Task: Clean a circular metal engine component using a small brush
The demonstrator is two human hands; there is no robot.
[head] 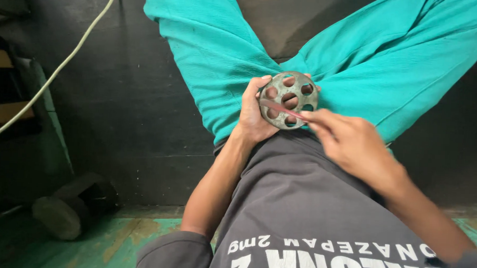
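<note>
My left hand (252, 116) grips a round grey metal disc (281, 81) pierced by several round holes, holding it upright over my lap. My right hand (349, 143) pinches a thin reddish strip (281, 109) and lays it flat across the disc's face. The right hand looks slightly blurred. Fingers of the left hand show through the disc's holes. Both hands sit above my teal trousers (215, 48).
A dark floor (128, 109) spreads under my legs. A pale cable (66, 59) runs diagonally at the left. A grey cylindrical object (69, 207) lies at the lower left on a worn green surface (118, 243). Dark shelving stands at the far left.
</note>
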